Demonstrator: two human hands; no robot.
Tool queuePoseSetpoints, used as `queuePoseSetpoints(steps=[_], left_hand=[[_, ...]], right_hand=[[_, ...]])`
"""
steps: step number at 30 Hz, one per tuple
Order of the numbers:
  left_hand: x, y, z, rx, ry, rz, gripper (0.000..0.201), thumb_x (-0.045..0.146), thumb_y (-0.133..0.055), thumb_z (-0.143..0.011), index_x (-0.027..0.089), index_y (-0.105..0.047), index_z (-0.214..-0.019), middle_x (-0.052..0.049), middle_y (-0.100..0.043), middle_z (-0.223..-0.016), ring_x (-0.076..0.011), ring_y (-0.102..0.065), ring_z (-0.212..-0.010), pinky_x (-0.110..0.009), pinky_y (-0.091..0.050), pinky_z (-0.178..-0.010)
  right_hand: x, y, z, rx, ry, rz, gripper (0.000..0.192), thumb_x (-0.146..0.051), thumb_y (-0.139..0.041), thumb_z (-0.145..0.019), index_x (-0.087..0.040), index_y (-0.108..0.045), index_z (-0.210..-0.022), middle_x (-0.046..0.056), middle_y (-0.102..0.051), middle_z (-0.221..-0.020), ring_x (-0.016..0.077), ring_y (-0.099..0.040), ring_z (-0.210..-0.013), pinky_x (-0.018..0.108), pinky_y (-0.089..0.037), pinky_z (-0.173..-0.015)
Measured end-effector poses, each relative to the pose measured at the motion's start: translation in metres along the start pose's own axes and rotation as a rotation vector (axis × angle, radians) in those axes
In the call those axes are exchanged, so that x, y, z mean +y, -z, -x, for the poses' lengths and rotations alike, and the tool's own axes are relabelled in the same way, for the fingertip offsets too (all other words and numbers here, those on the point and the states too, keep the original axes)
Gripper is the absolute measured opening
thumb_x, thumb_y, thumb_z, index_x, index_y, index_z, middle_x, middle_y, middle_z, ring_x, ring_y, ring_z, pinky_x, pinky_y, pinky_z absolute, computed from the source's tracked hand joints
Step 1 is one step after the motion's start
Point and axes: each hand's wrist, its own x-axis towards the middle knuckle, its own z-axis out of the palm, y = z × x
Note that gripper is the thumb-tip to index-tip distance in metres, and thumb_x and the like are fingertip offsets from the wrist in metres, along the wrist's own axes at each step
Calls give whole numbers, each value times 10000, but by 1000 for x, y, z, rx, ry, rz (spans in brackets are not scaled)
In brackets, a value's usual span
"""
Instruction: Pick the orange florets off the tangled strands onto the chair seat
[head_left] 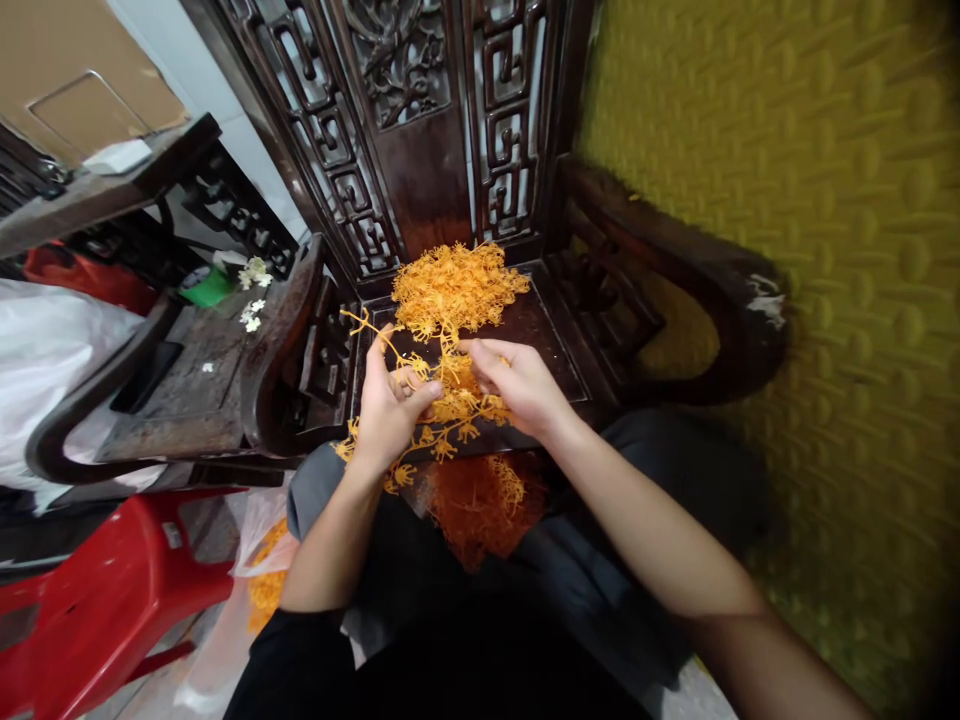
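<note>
Hands (pixel 388 408) (pixel 523 384) apart, fingers tight on a spindly orange strand (pixel 415 368) with frilly, spidery tufts

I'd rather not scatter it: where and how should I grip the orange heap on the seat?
Probably low on both sides, scooping inward from left and right: the orange heap looks loose and tangled, with the chair back behind it.

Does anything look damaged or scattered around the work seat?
Two things. The right-hand armrest has a ragged whitish patch against its dark wood; whether damage or something stuck on, I can't tell. Small white bits also lie scattered on the wooden surface at left, looking stray.
</note>
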Motion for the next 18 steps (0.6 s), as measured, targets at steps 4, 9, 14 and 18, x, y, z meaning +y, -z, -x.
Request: queuePoseSetpoints(steps=[4, 9, 14, 18], left_hand=[[0, 0, 2, -7, -30, -24, 1056, 275, -872, -769, 230, -221, -1600, 84, -565, -651, -104, -558, -488, -215, -447, -484], [6, 20, -1, 69, -91, 37, 969, 264, -867, -755, 208, -327, -1557, 70, -603, -664, -92, -570, -479, -199, -438, -469], [3, 25, -5, 21, 1, 55, 1013, 283, -883, -737, 208, -304, -1565, 41, -643, -698, -106, -591, -485, -194, -425, -440], [-3, 16, -5, -31, 24, 51, 1023, 264, -872, -744, 213, -270, -1570, 53, -620, -679, -99, -557, -472, -200, -438, -444]], right_hand=[[3, 2, -9, 75, 16, 57, 458, -596, -803, -780, -178, -621, -726, -35, -499, -614, 87, -400, -562, 239, -297, -494], [3, 40, -32, 405, -20, -163, 393, -497, -780, -822, -220, -501, -799, -78, -477, -598, 54, -365, -436, 181, -217, -375], [5, 43, -30, 205, -44, -165, 287, -340, -747, -828, -178, -588, -1004, 67, -712, -931, 113, -623, -606, 187, -355, -372], [2, 23, -19, 85, -112, -252, 363, -327, -764, -812, -158, -656, -1115, -27, -586, -732, 53, -417, -484, 179, -207, -374]])
